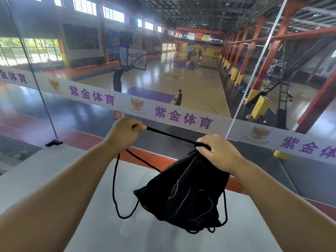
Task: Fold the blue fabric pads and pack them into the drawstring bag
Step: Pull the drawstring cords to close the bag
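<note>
A black drawstring bag (183, 195) hangs in the air over a grey table (101, 220). My right hand (218, 151) grips the bag's bunched top. My left hand (125, 131) is closed on the black drawstring (169, 135), which runs taut from it to the bag's mouth. A long loop of cord dangles below my left wrist and another loop hangs under the bag. No blue fabric pads are visible; whether any are inside the bag cannot be told.
A glass balustrade (54, 113) with a white printed band stands just beyond the table's far edge. Behind the glass lies a basketball court far below, with a person standing on it.
</note>
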`<state>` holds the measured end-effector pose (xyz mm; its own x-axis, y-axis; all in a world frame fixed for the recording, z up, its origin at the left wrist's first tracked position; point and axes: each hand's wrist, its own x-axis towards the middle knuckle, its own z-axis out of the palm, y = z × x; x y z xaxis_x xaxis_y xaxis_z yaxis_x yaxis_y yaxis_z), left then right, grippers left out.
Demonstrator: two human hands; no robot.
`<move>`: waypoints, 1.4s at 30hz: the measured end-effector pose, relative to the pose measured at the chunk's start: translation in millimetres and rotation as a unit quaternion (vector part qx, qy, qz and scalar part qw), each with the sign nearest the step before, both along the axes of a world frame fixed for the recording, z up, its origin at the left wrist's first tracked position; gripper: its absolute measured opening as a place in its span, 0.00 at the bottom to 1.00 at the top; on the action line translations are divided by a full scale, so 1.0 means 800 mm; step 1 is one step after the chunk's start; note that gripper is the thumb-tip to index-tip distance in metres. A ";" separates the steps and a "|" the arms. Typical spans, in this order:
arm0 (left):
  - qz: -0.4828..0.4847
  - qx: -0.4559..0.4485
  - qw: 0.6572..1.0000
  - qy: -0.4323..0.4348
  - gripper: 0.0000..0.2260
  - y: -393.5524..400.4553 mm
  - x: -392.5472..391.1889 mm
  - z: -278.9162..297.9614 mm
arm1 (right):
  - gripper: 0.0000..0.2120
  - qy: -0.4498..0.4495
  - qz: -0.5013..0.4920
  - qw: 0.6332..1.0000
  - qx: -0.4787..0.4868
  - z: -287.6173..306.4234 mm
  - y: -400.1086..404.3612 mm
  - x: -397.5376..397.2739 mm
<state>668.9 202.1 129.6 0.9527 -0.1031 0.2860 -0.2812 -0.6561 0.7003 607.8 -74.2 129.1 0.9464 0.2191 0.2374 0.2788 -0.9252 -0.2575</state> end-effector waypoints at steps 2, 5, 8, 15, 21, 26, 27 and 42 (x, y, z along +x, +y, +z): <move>0.000 0.014 1.000 0.008 0.09 -0.008 0.001 -0.007 | 0.09 0.002 -0.009 0.999 0.032 0.001 0.007 -0.002; -0.036 0.058 0.996 0.057 0.08 -0.014 -0.004 -0.012 | 0.09 0.022 -0.005 0.997 0.077 0.010 0.022 -0.005; -0.097 0.059 0.987 0.110 0.16 -0.034 -0.019 -0.015 | 0.10 0.032 0.008 0.997 0.073 0.015 0.032 -0.008; -0.169 0.100 0.980 0.025 0.20 -0.087 -0.036 -0.018 | 0.08 0.071 0.027 0.992 0.096 0.014 0.046 -0.013; -0.180 -0.092 0.970 0.135 0.10 -0.101 -0.042 -0.017 | 0.05 0.077 0.000 0.989 0.129 0.010 0.031 -0.018; -0.204 -0.033 0.973 0.101 0.20 -0.089 -0.043 -0.004 | 0.03 0.075 0.023 0.991 0.113 0.011 0.011 -0.027; -0.207 -0.051 0.970 0.115 0.21 -0.086 -0.041 -0.002 | 0.02 0.070 0.029 0.992 0.106 0.011 0.004 -0.028; -0.193 -0.069 0.968 0.144 0.17 -0.126 -0.047 0.005 | 0.20 0.156 -0.058 0.986 0.009 0.018 -0.077 -0.059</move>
<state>631.5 101.6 134.0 0.8927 -0.4478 0.0516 -0.2681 -0.4355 0.8593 560.3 -135.6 143.6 0.9925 0.1026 -0.0657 0.0754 -0.9408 -0.3305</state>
